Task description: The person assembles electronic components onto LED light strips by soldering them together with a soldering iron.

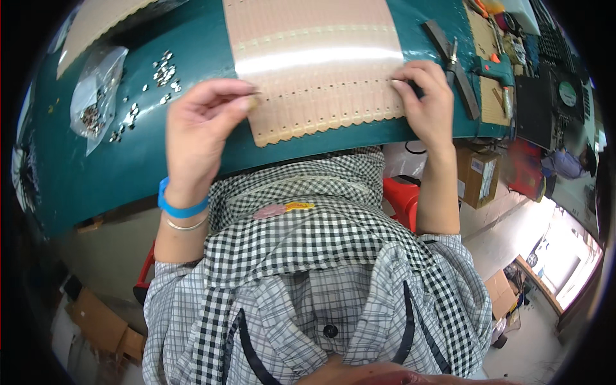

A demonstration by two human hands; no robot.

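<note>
A wide pink sheet (314,58) with rows of small holes and a scalloped near edge lies on the teal table (122,160). My left hand (202,125) pinches at the sheet's left edge, fingertips pressed together on a small piece too tiny to make out. My right hand (427,96) pinches the sheet's right edge. Small silver metal pieces (163,74) lie scattered left of the sheet, beside a clear plastic bag (96,96) holding more of them.
Pliers (452,61) and a dark metal bar (459,80) lie right of the sheet. A green hand tool (497,70) rests at the far right. A cardboard box (478,173) and a red stool (401,196) stand below the table edge.
</note>
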